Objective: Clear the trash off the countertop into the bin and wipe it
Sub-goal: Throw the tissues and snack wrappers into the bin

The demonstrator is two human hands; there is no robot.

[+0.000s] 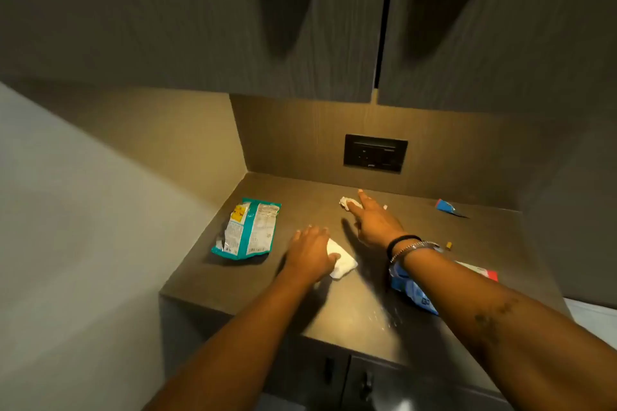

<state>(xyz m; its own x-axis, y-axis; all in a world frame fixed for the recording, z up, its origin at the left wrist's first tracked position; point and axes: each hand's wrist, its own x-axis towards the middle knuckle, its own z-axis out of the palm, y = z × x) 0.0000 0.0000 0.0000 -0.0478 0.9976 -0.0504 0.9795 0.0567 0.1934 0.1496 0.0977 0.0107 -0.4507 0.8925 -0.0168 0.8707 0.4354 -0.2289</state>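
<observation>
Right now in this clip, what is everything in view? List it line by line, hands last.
snack bag: 1, teal and white, lying flat on the left of the countertop
crumpled tissue: 1, white, mid-back, under the right fingertips
folded tissue: 1, white, centre, partly under the left hand
blue wrapper: 1, blue, front right, partly hidden by the right forearm
torn scrap: 1, blue and red, back right
countertop: 1, brown
socket panel: 1, black, back wall
upper cabinets: 2 doors, grey-brown
left hand: flat on the folded tissue
right hand: reaching onto the crumpled tissue, bracelets at the wrist
</observation>
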